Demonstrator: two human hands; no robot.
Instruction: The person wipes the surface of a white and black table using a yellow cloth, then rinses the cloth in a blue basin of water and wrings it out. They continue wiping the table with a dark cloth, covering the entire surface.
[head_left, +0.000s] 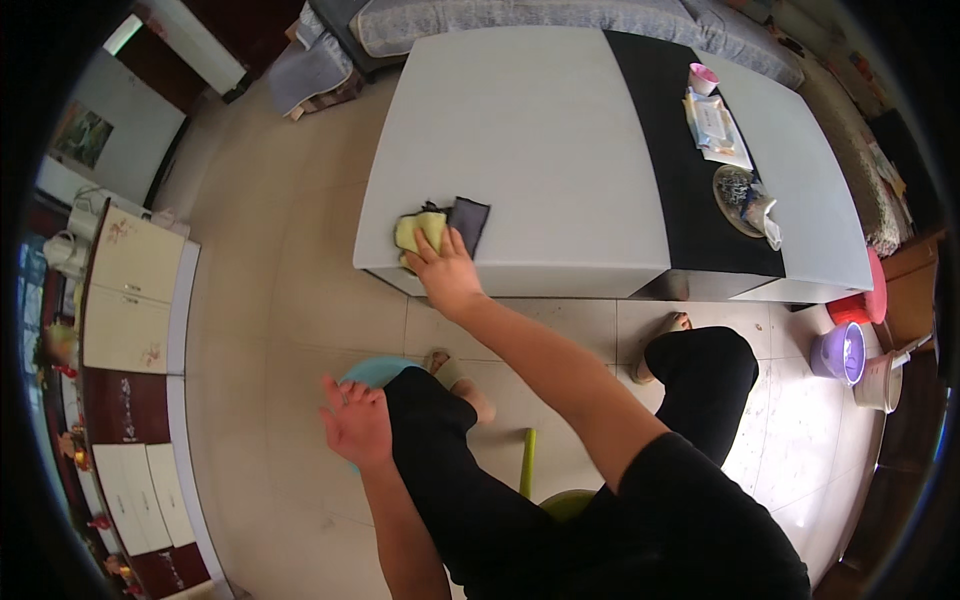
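1. Head view, the cloth: a yellow-green cloth point(418, 231) lies bunched on the near-left part of the low grey table point(520, 150), close to its front edge. It sits right under and just ahead of the right hand's fingertips. A dark grey cloth point(468, 222) lies touching it on the far-right side of those fingers.

2. Head view, handling: the yellow-green cloth looks soft, light and limp, folding under any pressure. It should not slip much on the smooth tabletop when pressed flat, and nothing about it seems fragile. A flat palm on its middle, or a pinch at a bunched fold, looks like the best hold.

3. Head view, right hand point(447, 272): the fingers point(428, 249) are stretched forward and lie close together, pressed on the near edge of the yellow-green cloth. They rest flat on it rather than closing around it.

4. Head view, left hand point(356, 422): it hangs low beside the left knee, palm up, fingers spread wide and holding nothing. A teal round stool point(375, 373) shows just beyond its fingertips.

5. Head view, the rest: well to the right of the working fingers, on the table's black strip point(680, 170), stand a pink cup point(703, 78), a flat packet point(713, 122) and a round dish point(738, 195). A purple bucket point(839, 352) stands on the floor beyond.
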